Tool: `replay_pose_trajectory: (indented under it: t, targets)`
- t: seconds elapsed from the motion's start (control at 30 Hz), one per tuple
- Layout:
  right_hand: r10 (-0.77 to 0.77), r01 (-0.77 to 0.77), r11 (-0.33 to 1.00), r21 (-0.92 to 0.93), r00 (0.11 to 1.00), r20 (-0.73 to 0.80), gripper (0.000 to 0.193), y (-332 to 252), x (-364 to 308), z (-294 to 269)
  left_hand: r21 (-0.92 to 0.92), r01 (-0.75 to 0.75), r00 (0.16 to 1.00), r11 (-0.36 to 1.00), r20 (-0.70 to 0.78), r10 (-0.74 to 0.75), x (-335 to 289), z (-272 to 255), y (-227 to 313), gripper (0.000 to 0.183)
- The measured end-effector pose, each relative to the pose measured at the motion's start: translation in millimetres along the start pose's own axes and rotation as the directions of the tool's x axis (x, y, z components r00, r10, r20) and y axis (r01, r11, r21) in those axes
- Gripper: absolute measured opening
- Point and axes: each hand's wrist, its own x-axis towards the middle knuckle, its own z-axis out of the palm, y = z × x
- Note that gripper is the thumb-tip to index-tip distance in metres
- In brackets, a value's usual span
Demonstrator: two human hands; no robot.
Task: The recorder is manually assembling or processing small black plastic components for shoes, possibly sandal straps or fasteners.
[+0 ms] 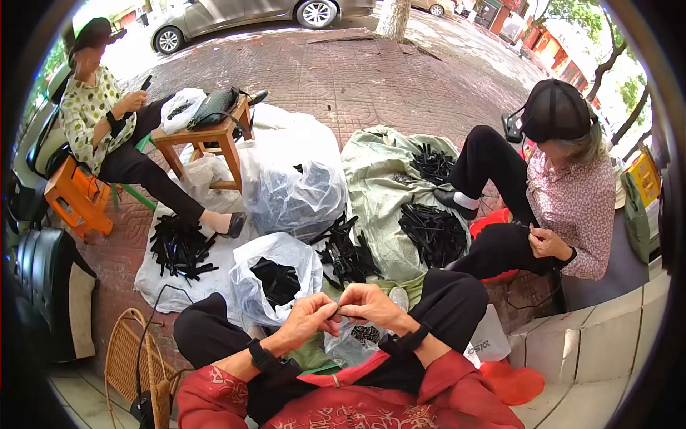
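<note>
My left hand (309,319) and my right hand (373,307) meet in front of my lap, fingertips pinched together. Between them is a small dark piece (339,310), mostly covered by the fingers, so its kind is not clear. Just below the hands, a clear plastic bag (336,346) holds many small dark parts (365,334). Beyond my left hand stands an open white plastic bag (246,259) with black strips (275,282) inside. A loose pile of slim black strips (349,252) lies past my fingertips.
More black strips lie in heaps on a white sack (153,286) and a green sack (382,214). One co-worker (572,189) sits at right, another (89,118) at left beside a wooden stool (204,136). A wicker basket (128,357) stands at my left, a tiled ledge (586,343) at right.
</note>
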Motion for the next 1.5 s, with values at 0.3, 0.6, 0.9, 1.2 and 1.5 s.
replay_pose_trajectory:
  t: [0.3, 0.6, 0.9, 1.2, 1.5]
  targets:
    - [-0.163, 0.167, 0.985, 0.038, 0.982, -0.094, 0.009, 11, 2, -7, -0.364, 0.057, 0.997, 0.930, 0.072, -0.033, 3, 3, 6, 0.023]
    - [-0.439, 0.333, 0.819, -0.467, 0.888, -0.137, 0.013, 3, 6, -4, -0.480, 0.059, 0.994, 0.875, 0.110, -0.006, 6, -7, 8, 0.028]
    - [-0.202, 0.200, 0.969, 0.143, 0.979, -0.005, 0.009, 12, 2, -13, -0.435, 0.004, 0.991, 0.900, 0.125, 0.057, 2, -3, 0, 0.024]
    - [-0.286, 0.241, 0.904, 0.353, 0.955, 0.080, 0.011, 16, 3, -8, -0.249, -0.059, 0.991, 0.967, 0.104, 0.087, 8, 4, -5, 0.022]
    - [-0.243, 0.187, 0.880, 0.436, 0.967, 0.077, 0.013, 12, 5, -7, -0.160, -0.082, 0.972, 0.984, 0.207, 0.114, 10, 8, 0, 0.027]
